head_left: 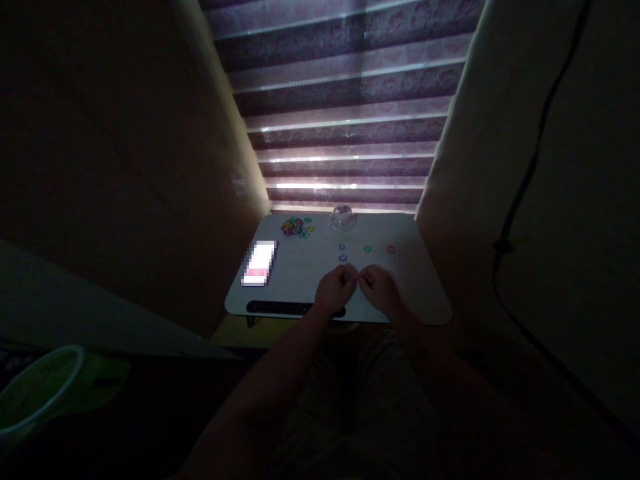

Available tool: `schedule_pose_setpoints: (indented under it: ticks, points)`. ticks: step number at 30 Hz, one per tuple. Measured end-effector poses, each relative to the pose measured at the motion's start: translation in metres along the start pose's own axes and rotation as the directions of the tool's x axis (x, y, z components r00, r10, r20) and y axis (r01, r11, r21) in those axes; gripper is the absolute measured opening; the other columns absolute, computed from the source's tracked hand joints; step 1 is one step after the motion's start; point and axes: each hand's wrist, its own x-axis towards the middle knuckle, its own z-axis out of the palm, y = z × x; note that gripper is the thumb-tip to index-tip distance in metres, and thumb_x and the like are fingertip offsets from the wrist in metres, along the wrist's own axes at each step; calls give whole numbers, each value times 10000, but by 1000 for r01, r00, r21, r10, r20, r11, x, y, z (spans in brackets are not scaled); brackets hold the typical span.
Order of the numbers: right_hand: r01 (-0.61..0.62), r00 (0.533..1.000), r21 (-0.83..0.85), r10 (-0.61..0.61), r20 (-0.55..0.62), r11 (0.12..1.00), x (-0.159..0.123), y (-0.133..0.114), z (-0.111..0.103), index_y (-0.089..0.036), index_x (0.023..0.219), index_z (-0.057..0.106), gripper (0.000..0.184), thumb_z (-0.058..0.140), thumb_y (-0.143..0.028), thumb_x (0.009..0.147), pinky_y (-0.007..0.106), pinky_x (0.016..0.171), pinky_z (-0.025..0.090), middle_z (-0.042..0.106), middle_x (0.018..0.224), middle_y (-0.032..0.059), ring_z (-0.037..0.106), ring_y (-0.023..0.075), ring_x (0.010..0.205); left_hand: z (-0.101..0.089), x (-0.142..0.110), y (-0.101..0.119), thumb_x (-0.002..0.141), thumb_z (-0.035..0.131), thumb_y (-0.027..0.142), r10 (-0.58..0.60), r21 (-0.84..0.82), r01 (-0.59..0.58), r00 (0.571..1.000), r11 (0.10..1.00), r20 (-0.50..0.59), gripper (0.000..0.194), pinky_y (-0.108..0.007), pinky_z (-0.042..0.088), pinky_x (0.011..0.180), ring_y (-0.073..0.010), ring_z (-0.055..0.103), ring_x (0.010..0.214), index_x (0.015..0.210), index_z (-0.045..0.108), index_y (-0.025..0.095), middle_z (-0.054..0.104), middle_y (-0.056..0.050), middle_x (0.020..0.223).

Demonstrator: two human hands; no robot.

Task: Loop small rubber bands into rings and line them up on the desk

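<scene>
My left hand [336,288] and my right hand [383,289] meet above the front part of a small white table [295,283]. Both are closed, thumbs and fingers pinched, with the fingertips almost touching. Whatever lies between them is too small and dark to make out. Just beyond my left hand are a purple ring [343,258] and a light blue ring [342,247]. A green ring [368,249] and a red ring [391,249] lie farther right, past my right hand. At the back left is a pile of small coloured rings [294,228].
A clear rounded container [343,220] stands at the table's back edge. On the left lies a phone [259,263] with a bright, blurred-out screen. A black strip [275,307] runs along the front edge. Walls flank the table, and a green basket [45,387] sits lower left.
</scene>
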Motion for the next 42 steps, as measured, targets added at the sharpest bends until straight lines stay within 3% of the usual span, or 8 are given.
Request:
schedule_pose_setpoints:
  ticks: [16,25,34,42]
  points:
    - [0,1000,5,0,16,1000,-1,-5,-2,-204,754,597,88,551,-232,823,264,602,378,581,701,21,519,149,643,3,0,-3,847,576,423,37,74,-37,999,997,-4,244,-223,392,597,-114,545,630,871,627,185,643,-3,730]
    - [4,1000,7,-4,12,1000,0,-4,-2,-204,751,595,104,552,-256,830,271,607,390,584,702,24,529,154,646,-1,-1,3,869,545,369,9,108,-11,1000,994,24,216,-238,414,633,-132,563,668,885,656,184,658,-18,744]
    - [-5,1000,50,6,-13,999,0,1,3,-204,763,595,69,575,-252,808,256,571,389,581,691,13,511,137,594,-1,0,-1,880,507,303,38,56,-40,999,998,38,194,-252,465,745,-153,621,817,948,660,206,703,-22,901]
    - [-23,1000,47,24,-17,999,-1,-1,2,-202,759,599,91,583,-269,818,252,570,382,589,691,15,518,135,602,1,0,-4,867,512,243,64,42,-65,998,997,9,170,-239,452,702,-145,625,770,929,665,204,708,-13,864]
